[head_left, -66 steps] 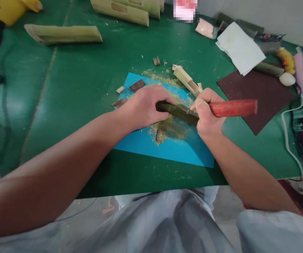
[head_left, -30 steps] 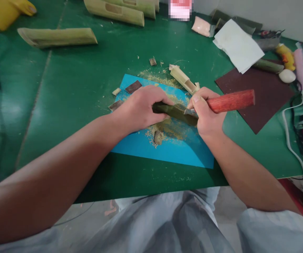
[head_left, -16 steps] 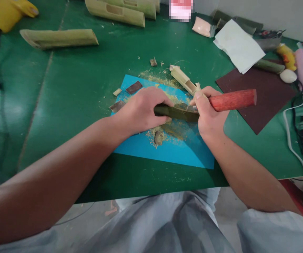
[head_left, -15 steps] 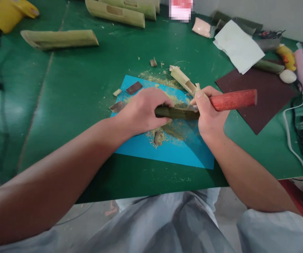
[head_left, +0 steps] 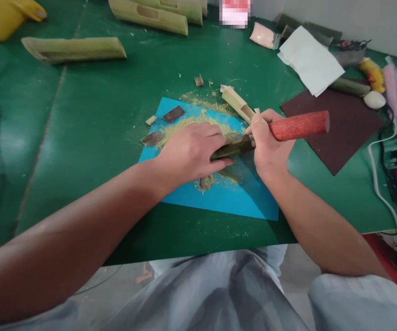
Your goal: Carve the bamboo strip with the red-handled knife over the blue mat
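Observation:
My left hand (head_left: pixel 198 149) is closed around a dark green bamboo piece (head_left: pixel 231 149), its thumb on the near side and fingers over the top. The piece is held tilted above a blue sheet (head_left: pixel 253 197). In my right hand (head_left: pixel 269 142) is a chisel with a thick red wooden handle (head_left: pixel 300 125). Its handle sticks out to the right, and its metal blade, mostly hidden by my fingers, meets the right end of the bamboo. Just behind my right hand lies a pale bamboo piece (head_left: pixel 238 103) with a slot cut in it. Shavings (head_left: pixel 187 123) cover part of the sheet.
Pale bamboo tubes (head_left: pixel 150 17) lie at the back, another tube (head_left: pixel 76 49) at the left near a yellow corded tool (head_left: pixel 5 18). White paper (head_left: pixel 311 62), a brown sheet (head_left: pixel 332 128), a white egg-shaped object (head_left: pixel 374 99) and a white cable (head_left: pixel 375 170) are on the right.
The bamboo piece has turned, its right end now higher than its left. My left hand has shifted slightly right and down over it; the red handle has moved slightly left.

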`<state>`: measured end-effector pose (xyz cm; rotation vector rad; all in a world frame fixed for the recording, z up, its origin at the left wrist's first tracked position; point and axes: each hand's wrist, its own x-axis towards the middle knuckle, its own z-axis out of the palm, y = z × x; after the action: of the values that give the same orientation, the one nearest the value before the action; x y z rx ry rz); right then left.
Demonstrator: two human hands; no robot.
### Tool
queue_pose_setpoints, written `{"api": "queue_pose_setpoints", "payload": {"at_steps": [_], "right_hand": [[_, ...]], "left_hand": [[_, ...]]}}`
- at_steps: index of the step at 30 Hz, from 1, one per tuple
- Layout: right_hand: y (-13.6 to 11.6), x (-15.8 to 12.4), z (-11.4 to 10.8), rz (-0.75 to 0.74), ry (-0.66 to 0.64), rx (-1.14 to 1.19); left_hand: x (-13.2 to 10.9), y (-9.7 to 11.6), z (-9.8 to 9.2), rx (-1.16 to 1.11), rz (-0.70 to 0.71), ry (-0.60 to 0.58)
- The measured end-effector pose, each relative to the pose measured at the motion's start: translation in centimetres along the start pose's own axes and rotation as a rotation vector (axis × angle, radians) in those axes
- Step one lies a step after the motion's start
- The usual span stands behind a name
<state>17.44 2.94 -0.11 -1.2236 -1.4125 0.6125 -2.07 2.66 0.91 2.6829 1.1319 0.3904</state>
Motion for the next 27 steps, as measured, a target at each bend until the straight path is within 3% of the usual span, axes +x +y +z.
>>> {"api": "queue_pose_setpoints", "payload": {"at_steps": [9,18,22,27], "right_hand": [[-0.8,0.2,0.3,-0.168,-0.031,-0.069],[1.2,1.1,2.5,-0.042,0.054,0.110],[2.3,1.8,3.2,0.045,0.006,0.150],[3.3,1.9,3.4,0.016,-0.016,0.165]], "left_hand": [[0.1,0.2,0.1,0.045,0.024,0.019],[0.6,0.2,-0.3,0.031,-0.012,-0.019],[0.8,0.2,-0.2,-0.022,-0.071,-0.020],[0.9,0.4,-0.4,-0.022,-0.083,-0.068]]}}
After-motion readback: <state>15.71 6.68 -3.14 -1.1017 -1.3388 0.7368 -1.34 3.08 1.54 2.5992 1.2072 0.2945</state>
